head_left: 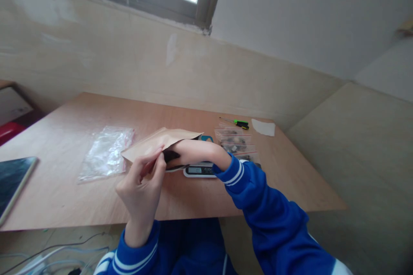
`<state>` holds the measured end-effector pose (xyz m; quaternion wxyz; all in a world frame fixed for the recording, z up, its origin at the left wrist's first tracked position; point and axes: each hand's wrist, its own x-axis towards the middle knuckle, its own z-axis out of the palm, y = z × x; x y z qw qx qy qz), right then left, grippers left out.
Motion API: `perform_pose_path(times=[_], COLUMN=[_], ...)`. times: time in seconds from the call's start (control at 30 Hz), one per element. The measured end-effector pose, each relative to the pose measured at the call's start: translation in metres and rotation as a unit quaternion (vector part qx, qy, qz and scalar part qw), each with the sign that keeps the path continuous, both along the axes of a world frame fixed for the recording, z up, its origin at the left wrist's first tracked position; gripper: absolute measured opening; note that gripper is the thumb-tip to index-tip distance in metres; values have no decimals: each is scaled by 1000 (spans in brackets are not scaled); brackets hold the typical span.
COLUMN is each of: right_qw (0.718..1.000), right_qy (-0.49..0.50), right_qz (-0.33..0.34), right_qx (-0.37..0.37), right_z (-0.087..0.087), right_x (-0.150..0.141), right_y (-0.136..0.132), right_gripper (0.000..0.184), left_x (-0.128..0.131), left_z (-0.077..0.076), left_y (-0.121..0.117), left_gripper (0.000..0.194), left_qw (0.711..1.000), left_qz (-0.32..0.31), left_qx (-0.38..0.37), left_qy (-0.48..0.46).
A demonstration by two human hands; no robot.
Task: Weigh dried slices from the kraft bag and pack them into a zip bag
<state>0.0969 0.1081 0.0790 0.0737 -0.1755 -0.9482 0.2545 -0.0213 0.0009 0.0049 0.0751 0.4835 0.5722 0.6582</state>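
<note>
While my left hand (142, 184) pinches the near edge of the brown paper bag (153, 145), with the thumb and the forefinger closed together on it, my right hand (185, 149) reaches into its open mouth. The right fingers are hidden inside, so I cannot tell how far open they are or if they hold something. The paper bag is at the centre of the frame, above the wooden table (193, 200), and its opening looks dark inside. Just beside it, at the lower right, a digital scale (198, 171) lies partly under my right forearm. To the left of the bag is a clear plastic bag (106, 152), and at the left edge a tablet (14, 182). Right of centre there are small zip bags (237, 139), below a green and black screwdriver (240, 123) and near a white paper piece (263, 128).
</note>
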Motion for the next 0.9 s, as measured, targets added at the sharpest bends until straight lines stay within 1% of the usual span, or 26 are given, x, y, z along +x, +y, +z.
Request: perform_pose_path(times=[0.1,0.17,0.27,0.33,0.47,0.57,0.63,0.7,0.73,0.77,0.8,0.87,0.9], right_qw=[998,998,993,989,977,951,922,895,887,884,883,885,883], right_qy=[-2,15,64,83,119,185,241,288,297,291,272,196,180], right_qz=[-6,-30,-88,-112,-127,-151,-185,-241,-274,-315,-355,-420,-432], right_qx=[-55,-58,-44,-54,-119,-196,-239,-240,-222,-187,-141,-54,-37], right_z=[9,15,24,30,40,40,30,8,-6,-21,-37,-67,-79], right_x=[13,21,32,38,60,89,110,125,129,131,132,130,129], right_y=[-13,-20,-28,-34,-42,-40,-31,-14,-4,6,17,36,44], right_gripper=[13,16,20,25,31,37,44,47,47,44,41,36,34], left_x=[-1,-2,-3,-3,-4,-7,-10,-12,-13,-14,-14,-14,-14], left_z=[3,6,11,14,15,15,15,15,15,15,16,17,17], left_y=[-1,-2,-3,-3,-4,-5,-5,-4,-4,-4,-4,-4,-4], left_gripper=[13,13,13,12,12,13,13,12,12,13,13,13,13], left_qw=[1000,1000,999,999,999,998,998,997,997,997,997,997,997], left_qz=[21,24,20,18,14,22,32,39,41,43,45,47,46], left_qx=[8,7,10,14,18,15,16,19,20,19,16,11,10], left_qy=[-5,-8,-28,-42,-48,-52,-60,-67,-68,-68,-66,-62,-59])
